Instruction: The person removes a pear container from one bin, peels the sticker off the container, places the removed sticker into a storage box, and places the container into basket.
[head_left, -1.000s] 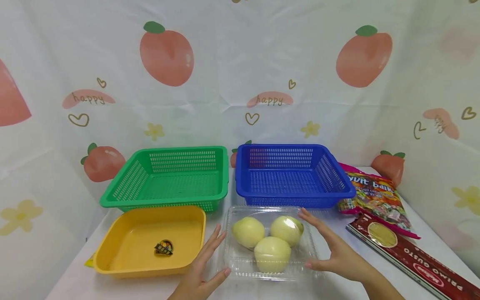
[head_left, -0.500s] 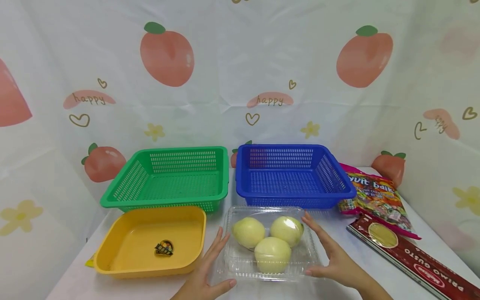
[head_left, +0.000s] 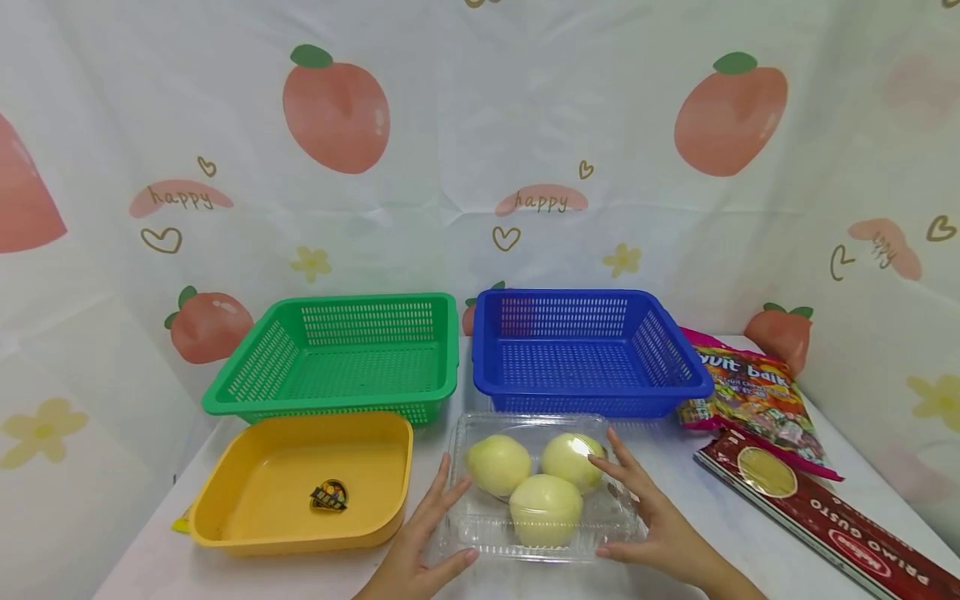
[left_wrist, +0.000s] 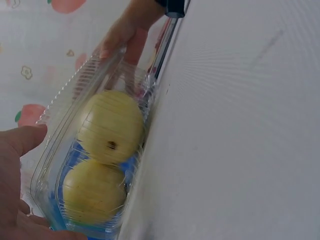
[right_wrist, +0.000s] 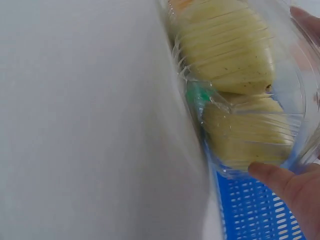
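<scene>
In the head view a clear plastic clamshell box (head_left: 476,542) lies closed at the front middle of the table. Through its lid show three round, pale yellow-green fruits (head_left: 546,504). My left hand (head_left: 416,542) is at the box's left side, fingers spread and thumb by the front left corner. On the other side, my right hand (head_left: 663,525) reaches over the right edge, fingertips over the lid and thumb near the front right corner. The right wrist view shows a fingertip (right_wrist: 260,170) right at the box wall. Neither hand curls round the box.
Behind the box stand a green basket (head_left: 367,407) and a blue basket (head_left: 592,389). A yellow tub (head_left: 255,500) with a small dark badge (head_left: 328,496) stands left. Right lie a candy bag (head_left: 757,400) and a long dark red packet (head_left: 817,517). A printed cloth (head_left: 450,125) hangs behind.
Both hands have moved inward toward the box, the left one to the right and the right one to the left. The right fingers now overlap the lid. The box stays in place.
</scene>
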